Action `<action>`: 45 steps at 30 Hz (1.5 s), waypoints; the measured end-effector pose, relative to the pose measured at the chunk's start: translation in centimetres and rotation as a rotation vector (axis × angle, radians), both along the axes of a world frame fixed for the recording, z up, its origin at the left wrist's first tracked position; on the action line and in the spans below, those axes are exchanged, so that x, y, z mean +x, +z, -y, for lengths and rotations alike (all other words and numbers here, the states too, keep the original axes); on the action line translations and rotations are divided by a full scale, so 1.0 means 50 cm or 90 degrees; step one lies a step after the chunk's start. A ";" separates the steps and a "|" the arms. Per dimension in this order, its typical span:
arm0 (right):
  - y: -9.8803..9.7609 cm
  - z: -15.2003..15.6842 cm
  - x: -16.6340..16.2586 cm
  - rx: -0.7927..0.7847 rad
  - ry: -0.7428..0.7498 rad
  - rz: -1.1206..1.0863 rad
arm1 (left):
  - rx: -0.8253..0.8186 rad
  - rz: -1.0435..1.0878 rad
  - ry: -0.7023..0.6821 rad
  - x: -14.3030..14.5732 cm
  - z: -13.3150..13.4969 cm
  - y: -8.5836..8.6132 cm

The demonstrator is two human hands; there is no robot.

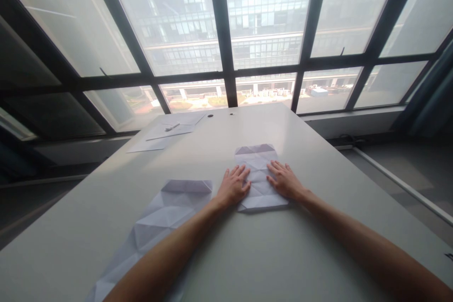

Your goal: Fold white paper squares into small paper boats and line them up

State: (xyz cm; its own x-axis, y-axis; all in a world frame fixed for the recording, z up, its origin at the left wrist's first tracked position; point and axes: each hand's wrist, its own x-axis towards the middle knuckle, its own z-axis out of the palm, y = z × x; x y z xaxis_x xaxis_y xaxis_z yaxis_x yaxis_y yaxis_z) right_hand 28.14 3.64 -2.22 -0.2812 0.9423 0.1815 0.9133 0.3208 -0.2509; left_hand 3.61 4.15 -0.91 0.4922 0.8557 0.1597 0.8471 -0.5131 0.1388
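Note:
A creased sheet of white paper (260, 177) lies on the table in front of me, its far corners and near edge folded over. My left hand (234, 186) rests flat on its left side, fingers spread. On its right side lies my right hand (284, 180), also flat with the fingers apart. Neither hand grips the paper. A longer creased paper (161, 214), marked with many diagonal fold lines, lies to the left, partly hidden under my left forearm.
The white table (226, 137) reaches toward a wall of dark-framed windows. Several flat paper sheets (150, 145) lie at its far left, with a white pen-like object (172, 127) on them. Two small dark round spots mark the far end.

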 end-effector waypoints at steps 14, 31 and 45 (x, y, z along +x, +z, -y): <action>0.001 0.004 0.001 0.031 0.150 -0.040 | 0.015 0.048 -0.040 -0.008 -0.007 -0.003; -0.003 0.003 -0.002 0.038 0.188 -0.071 | -0.067 0.061 -0.113 -0.007 -0.002 0.009; 0.007 0.004 -0.003 0.069 0.185 -0.108 | -0.047 0.085 -0.097 -0.007 -0.004 0.006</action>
